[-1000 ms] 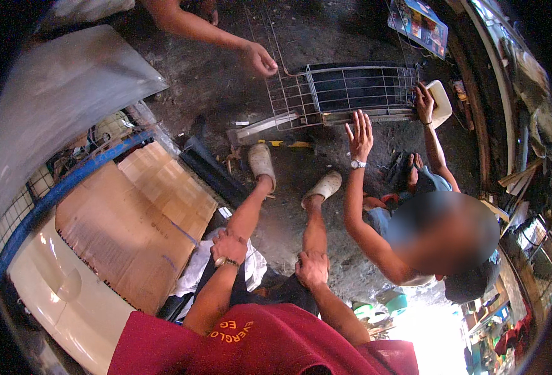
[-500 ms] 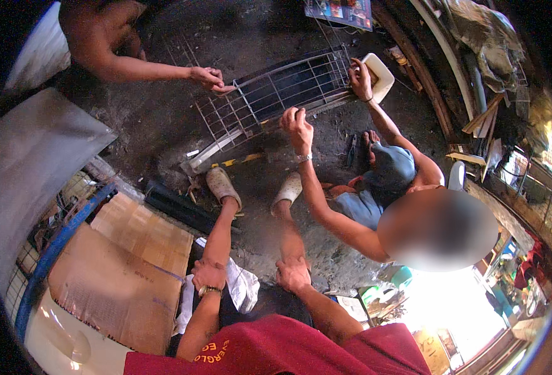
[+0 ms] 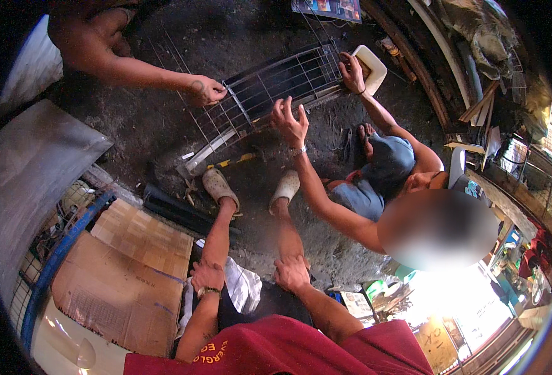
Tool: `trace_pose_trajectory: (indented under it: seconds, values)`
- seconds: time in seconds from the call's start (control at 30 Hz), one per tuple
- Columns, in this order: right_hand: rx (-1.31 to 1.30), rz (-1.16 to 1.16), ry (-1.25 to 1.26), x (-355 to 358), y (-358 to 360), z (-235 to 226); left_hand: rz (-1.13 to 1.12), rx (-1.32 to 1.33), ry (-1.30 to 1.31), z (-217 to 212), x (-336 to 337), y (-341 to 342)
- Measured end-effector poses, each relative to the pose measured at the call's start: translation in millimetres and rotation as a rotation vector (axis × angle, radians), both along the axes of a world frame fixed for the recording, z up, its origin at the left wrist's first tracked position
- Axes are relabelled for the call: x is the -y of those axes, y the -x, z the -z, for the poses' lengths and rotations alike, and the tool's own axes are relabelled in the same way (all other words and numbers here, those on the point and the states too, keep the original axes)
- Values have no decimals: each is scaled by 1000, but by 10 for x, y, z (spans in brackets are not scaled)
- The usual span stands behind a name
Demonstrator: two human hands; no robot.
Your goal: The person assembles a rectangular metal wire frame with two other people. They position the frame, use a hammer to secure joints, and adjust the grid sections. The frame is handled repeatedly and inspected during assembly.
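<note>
My left hand (image 3: 207, 277), with a watch at the wrist, lies over my left leg just below the knee, fingers loosely spread. On the right leg rests my right hand (image 3: 292, 274), likewise holding no object. Beyond my pale clogs (image 3: 221, 189) is a wire mesh rack (image 3: 286, 89) with a dark panel under its bars. A co-worker's hand (image 3: 208, 91) pinches the rack's near-left part from the far left. Another person, squatting at the right, has one hand (image 3: 352, 73) at its right end and the other hand (image 3: 291, 125) raised, fingers bent, over its near edge.
A white container (image 3: 371, 70) stands by the rack's right end. Flattened cardboard (image 3: 116, 287) and a blue tube (image 3: 57, 256) are at my left, below a grey metal sheet (image 3: 41, 169). Long timber pieces (image 3: 422, 75) lie along the far right. Pliers (image 3: 348, 139) lie near the squatting person's foot.
The far-left person's hand has turned and closed at the rack. The squatting person's nearer hand has opened its fingers and shifted slightly left. My hands stay put; the view has shifted a little.
</note>
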State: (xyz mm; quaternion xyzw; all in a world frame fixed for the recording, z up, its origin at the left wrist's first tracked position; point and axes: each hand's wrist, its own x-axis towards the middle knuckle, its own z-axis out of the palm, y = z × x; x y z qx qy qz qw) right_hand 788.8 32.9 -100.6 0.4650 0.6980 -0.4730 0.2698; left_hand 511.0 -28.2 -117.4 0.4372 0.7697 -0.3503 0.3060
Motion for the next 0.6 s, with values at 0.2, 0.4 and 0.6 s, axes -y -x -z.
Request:
trace_pose_trajectory:
  seconds: [0.2, 0.4, 0.6]
  values:
    - [17, -34, -1, -48, 11, -18, -144, -58, 26, 36, 58, -26]
    - [2, -13, -9, -47, -12, -13, -132, -15, 84, -98, -173, -64]
    - [37, -15, 18, -31, -34, 2, -201, -41, 98, -165, -226, -110]
